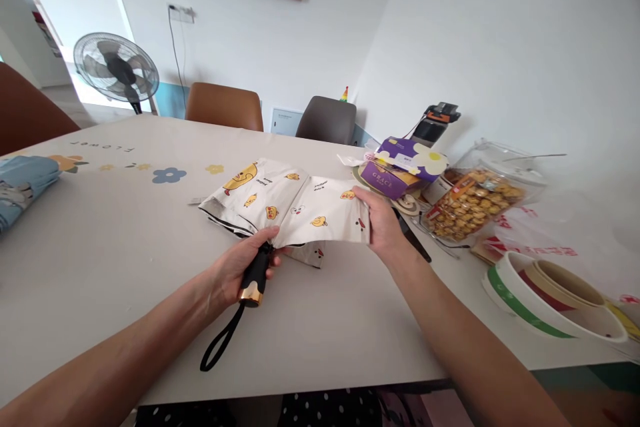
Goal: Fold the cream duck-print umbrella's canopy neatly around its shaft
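Observation:
A folding umbrella (295, 203) with white fabric and yellow duck prints lies collapsed over the table, its panels loose and fanned out. My left hand (250, 260) is closed around the top of its black handle, which has a gold end and a black wrist strap hanging toward me. With my right hand (380, 217) I pinch the edge of one fabric panel and hold it stretched to the right. Part of another panel droops beneath the stretched one. The fingers of my right hand are partly hidden behind the cloth.
On the table's (150, 293) left edge lies a blue folded cloth item (27, 183). To the right stand purple boxes (387, 177), a clear jar of snacks (475, 203), a dark phone-like object (413, 237) and white-green bowls (530, 307). Chairs (223, 105) and a fan (117, 68) are beyond.

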`<state>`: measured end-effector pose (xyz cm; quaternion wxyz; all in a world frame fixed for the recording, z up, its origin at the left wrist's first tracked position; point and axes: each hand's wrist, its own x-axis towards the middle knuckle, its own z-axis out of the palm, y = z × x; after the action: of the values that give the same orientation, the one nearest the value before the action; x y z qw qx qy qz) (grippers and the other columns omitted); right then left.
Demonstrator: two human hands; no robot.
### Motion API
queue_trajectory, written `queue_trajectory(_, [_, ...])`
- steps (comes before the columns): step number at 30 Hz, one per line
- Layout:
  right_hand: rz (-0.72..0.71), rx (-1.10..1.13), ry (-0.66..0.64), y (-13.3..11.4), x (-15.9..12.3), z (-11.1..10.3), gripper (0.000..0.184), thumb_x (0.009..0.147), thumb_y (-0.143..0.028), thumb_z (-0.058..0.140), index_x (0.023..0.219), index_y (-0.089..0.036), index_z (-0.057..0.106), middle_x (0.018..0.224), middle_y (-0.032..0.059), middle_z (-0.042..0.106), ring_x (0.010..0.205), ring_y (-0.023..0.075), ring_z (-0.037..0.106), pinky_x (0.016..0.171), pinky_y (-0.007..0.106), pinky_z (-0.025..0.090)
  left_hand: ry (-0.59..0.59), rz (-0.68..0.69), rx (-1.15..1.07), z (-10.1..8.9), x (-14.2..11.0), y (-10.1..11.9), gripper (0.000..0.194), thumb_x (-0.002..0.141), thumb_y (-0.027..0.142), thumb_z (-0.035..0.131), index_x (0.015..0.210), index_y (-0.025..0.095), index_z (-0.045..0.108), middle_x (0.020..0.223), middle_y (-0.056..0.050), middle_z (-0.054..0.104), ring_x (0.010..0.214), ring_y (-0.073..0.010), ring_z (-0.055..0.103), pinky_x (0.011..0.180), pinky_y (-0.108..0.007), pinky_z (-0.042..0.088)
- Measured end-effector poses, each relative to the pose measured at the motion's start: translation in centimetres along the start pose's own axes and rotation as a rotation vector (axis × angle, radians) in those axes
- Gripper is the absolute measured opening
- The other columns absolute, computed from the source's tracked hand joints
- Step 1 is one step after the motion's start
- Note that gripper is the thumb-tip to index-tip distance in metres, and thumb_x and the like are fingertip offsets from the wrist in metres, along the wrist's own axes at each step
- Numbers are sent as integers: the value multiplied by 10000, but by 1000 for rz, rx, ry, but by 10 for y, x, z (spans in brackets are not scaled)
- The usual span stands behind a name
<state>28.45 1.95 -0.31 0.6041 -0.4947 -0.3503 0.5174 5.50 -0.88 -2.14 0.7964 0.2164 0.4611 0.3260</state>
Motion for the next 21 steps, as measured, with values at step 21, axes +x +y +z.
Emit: queue_trajectory(21, [-81,-117,-292,20,69,169,150,645,-186,619,604,-178,475,536,-43,478,473,98,489,458,220,412,-38,-24,-67,-2,2,0,178,815,331,466,811,153,477,658,-6,526,444,-79,464,356,-184,376])
